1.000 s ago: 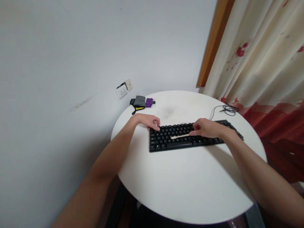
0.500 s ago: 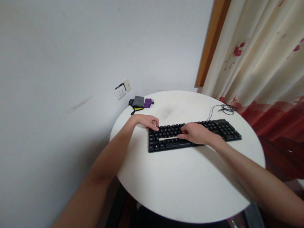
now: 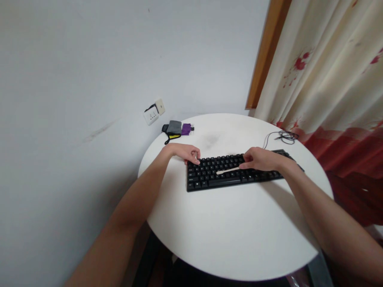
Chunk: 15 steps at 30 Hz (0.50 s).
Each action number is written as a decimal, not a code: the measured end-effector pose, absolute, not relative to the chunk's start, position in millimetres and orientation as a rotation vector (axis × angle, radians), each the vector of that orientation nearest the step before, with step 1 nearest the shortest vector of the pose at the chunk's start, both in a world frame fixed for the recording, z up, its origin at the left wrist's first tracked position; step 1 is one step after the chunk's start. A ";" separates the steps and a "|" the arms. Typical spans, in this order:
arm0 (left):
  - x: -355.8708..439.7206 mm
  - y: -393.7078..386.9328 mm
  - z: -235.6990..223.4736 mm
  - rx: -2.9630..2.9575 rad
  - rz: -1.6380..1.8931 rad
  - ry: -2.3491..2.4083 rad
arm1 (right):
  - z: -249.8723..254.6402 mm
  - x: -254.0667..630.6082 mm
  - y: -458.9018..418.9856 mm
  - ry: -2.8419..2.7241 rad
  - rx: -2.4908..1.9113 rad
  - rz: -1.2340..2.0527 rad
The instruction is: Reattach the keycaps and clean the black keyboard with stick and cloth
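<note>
A black keyboard [image 3: 224,181] lies on the white round table. At its far left corner, my left hand [image 3: 189,153] is closed with the thumb over the edge keys and curled fingers beside it. My right hand [image 3: 257,158] hovers over the right-middle part of the keyboard, hiding some keys. It pinches a slim white stick [image 3: 228,171] with a slightly thicker tip. The stick points left, its tip at the middle rows of keys; whether it touches them I cannot tell.
At the table's [image 3: 233,231] back left lie a grey cloth pouch [image 3: 174,127] and a purple cloth item [image 3: 186,129]. The keyboard's coiled cable [image 3: 287,137] rests at the back right. A wall with a socket [image 3: 151,115] borders the left; a curtain [image 3: 317,87] hangs at right.
My right hand has moved right along the keyboard with the white stick, whose tip now lies farther right over the keys. My left hand and the keyboard have stayed in place.
</note>
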<state>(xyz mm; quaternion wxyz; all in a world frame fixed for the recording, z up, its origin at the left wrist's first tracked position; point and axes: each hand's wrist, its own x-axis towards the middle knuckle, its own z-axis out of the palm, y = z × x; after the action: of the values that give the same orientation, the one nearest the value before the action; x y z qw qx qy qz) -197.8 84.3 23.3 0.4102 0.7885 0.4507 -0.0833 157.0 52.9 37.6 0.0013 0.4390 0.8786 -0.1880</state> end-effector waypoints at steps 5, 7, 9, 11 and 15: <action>-198.1 85.0 22.7 1.977 -0.204 1.126 | 37.3 146.7 45.7 2.794 1.369 -0.539; -197.8 85.4 22.8 1.976 -0.205 1.126 | 36.9 137.7 38.9 2.835 1.359 -0.490; -197.1 85.4 23.3 1.976 -0.212 1.135 | 35.4 128.6 32.3 2.881 1.344 -0.442; -196.1 85.0 24.3 1.975 -0.221 1.145 | 32.8 120.5 27.1 2.922 1.340 -0.394; -194.7 83.7 26.8 1.981 -0.231 1.145 | 28.4 110.9 21.6 2.966 1.350 -0.339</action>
<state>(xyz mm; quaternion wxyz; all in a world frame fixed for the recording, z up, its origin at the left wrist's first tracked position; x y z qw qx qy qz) -194.7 83.7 26.8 0.4086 0.7862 0.4545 -0.0918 110.9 21.6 28.4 -0.0675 0.4112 0.9032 -0.1032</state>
